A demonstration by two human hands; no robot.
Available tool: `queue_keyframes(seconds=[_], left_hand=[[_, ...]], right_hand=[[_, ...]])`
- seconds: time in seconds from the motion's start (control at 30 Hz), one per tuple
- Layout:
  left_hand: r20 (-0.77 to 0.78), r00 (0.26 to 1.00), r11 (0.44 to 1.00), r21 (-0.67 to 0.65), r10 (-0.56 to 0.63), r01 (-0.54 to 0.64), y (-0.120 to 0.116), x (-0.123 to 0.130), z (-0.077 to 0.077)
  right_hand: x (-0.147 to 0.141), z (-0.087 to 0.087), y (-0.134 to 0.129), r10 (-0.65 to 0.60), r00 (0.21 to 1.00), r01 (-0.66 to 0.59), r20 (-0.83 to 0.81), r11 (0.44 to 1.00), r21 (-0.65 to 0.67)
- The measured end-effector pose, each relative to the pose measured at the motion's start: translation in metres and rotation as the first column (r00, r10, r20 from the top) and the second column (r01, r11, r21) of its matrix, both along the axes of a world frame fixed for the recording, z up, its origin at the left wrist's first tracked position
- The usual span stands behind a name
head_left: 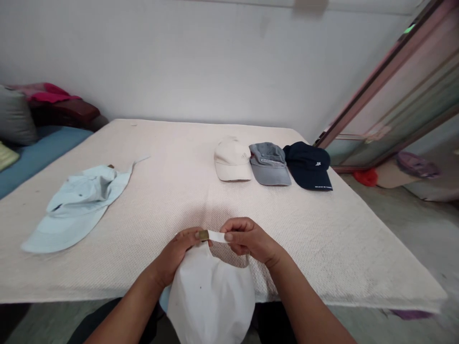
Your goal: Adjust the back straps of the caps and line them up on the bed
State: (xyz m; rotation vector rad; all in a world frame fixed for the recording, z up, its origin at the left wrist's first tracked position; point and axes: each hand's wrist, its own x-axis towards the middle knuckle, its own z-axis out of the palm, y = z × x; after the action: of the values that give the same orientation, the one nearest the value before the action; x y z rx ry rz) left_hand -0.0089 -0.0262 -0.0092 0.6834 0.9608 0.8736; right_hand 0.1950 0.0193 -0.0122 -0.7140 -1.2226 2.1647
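A white cap (pixel 211 296) is at the table's front edge, its back opening facing the table. My left hand (pixel 179 251) is closed on the cap's back edge, at the brass-coloured buckle (pixel 203 235). The white strap (pixel 217 236) runs from the buckle to my right hand (pixel 247 239), whose thumb and fingers pinch it. A pale blue cap (pixel 81 205) lies at the left with its strap loose. Beige (pixel 232 160), grey (pixel 270 165) and navy (pixel 309 165) caps stand in a row beyond my right hand.
The table (pixel 172 181) has a cream textured cloth and backs onto a pale wall. Beyond its left side are a grey cushion (pixel 16 117) and a blue surface (pixel 50 145). A red item (pixel 366 177) lies on the floor at the right, near a pinkish door frame.
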Motion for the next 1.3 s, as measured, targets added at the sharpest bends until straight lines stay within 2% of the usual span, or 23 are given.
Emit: queue_keyframes(seconds=[0.2,0.33,0.43,0.7,0.97,1.3], left_hand=[[-0.039,0.998,0.998,-0.025,-0.054,0.053,-0.001,-0.001,-0.004],[-0.004,0.999,0.999,-0.008,-0.05,0.05,-0.001,-0.002,-0.007],[0.031,0.999,0.999,-0.004,-0.042,0.042,-0.001,-0.002,-0.009],[0.045,0.997,0.998,-0.024,-0.061,0.062,-0.002,-0.002,-0.011],[0.085,0.994,0.997,-0.017,-0.073,0.075,-0.003,0.0,-0.008],[0.007,0.995,0.995,-0.008,-0.104,0.104,-0.002,0.001,-0.008]], right_hand=[[-0.002,-0.002,0.001,-0.016,0.999,0.016,0.049,1.0,0.003],[-0.003,-0.001,0.002,0.016,0.994,-0.019,0.112,0.999,0.03],[-0.003,0.0,0.001,0.036,0.994,-0.04,0.107,0.998,0.038],[-0.003,0.003,-0.001,-0.024,0.997,0.022,0.071,0.999,0.028],[-0.002,0.002,-0.001,0.016,0.998,-0.019,0.063,0.998,0.06],[-0.005,0.002,0.0,0.061,0.985,-0.077,0.162,0.993,0.091]])
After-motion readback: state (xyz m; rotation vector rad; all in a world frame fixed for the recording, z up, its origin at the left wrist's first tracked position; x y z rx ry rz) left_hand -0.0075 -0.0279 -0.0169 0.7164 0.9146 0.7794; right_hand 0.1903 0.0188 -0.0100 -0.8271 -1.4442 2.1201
